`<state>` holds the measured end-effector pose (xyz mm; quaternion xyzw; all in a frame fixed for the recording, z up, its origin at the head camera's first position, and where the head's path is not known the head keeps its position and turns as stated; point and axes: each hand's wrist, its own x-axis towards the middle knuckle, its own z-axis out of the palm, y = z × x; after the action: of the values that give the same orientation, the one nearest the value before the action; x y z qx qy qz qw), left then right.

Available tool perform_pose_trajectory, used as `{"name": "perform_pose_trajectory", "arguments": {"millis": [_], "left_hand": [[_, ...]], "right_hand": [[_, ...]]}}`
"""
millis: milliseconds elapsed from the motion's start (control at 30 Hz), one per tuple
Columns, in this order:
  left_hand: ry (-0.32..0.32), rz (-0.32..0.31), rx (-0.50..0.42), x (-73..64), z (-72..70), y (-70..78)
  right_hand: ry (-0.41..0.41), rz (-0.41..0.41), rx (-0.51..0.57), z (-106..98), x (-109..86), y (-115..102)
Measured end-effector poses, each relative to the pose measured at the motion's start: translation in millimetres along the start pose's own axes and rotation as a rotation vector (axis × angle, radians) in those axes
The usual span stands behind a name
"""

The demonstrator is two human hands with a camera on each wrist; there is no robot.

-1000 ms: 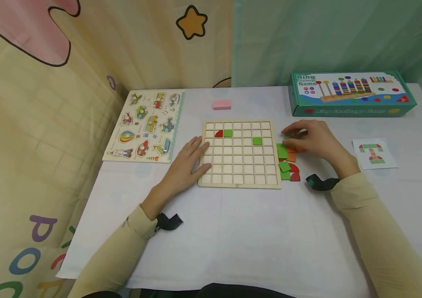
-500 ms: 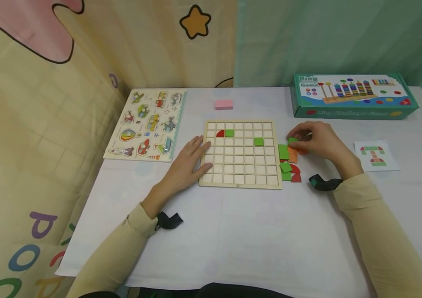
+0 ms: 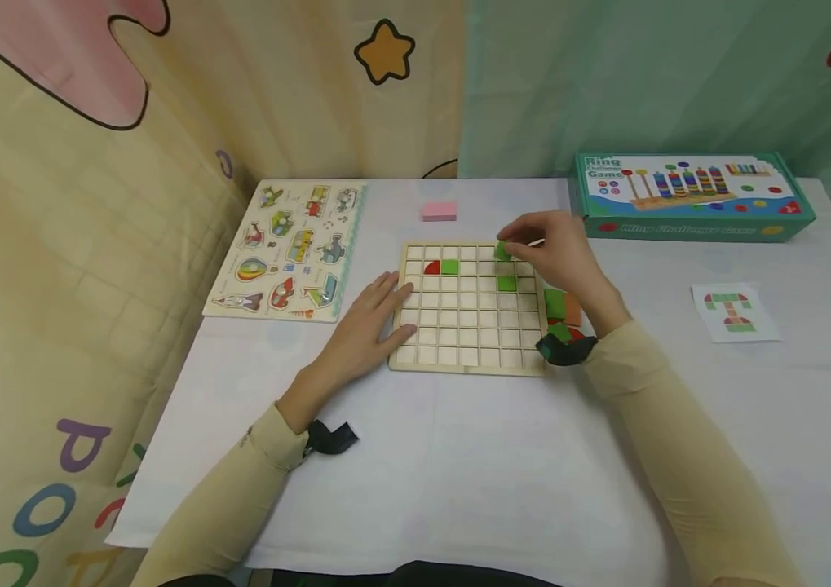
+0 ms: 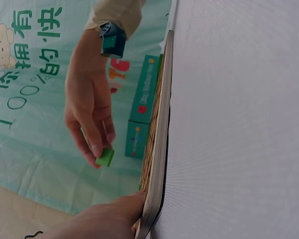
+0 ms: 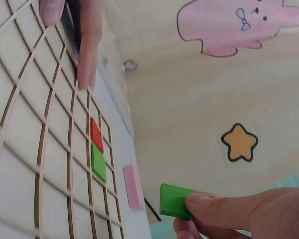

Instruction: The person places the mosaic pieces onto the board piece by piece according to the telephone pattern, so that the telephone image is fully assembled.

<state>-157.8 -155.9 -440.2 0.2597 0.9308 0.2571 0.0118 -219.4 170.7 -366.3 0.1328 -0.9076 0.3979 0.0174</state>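
My right hand (image 3: 558, 249) pinches a green square tile (image 5: 173, 200) between thumb and fingers, above the upper right of the wooden grid board (image 3: 466, 316). In the left wrist view, the tile (image 4: 104, 157) shows below the fingertips, off to the side of the board. My left hand (image 3: 364, 322) rests on the board's left edge with its fingers spread. A red quarter-circle tile (image 3: 433, 267) and a green tile (image 3: 449, 267) sit side by side in the second row. Another green tile (image 3: 506, 284) lies farther right on the grid.
Loose green, red and orange tiles (image 3: 554, 303) lie along the board's right edge, partly hidden by my right arm. A pattern card (image 3: 762, 316) is farther right. Around the back stand a picture puzzle (image 3: 268, 273), a pink block (image 3: 439, 212) and a green game box (image 3: 694, 230).
My right hand has picked up a green tile from the loose pieces and carried it left, over the board's upper right part. The left hand has stayed on the board's edge.
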Motion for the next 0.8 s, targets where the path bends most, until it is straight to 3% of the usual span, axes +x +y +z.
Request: {"name": "perform_pose_trajectory", "arguments": {"millis": [133,267,500,800], "left_hand": [[-0.008,-0.042,-0.001,-5.9,-1.8,-2.1],[-0.036,-0.014,-0.008,-2.3,2.7,-0.7],[-0.030,-0.012,-0.001,3.6,1.3,3.8],[-0.036,-0.015,0.006,3.8,-0.2,4.1]], "right_hand": [[-0.008,-0.009,0.080,34,18.8,-27],[-0.016,0.003,0.127,55,20.1,-32],[-0.018,-0.028,0.175,75,20.4,-22],[-0.062,-0.074,0.161,89,18.9,-19]]}}
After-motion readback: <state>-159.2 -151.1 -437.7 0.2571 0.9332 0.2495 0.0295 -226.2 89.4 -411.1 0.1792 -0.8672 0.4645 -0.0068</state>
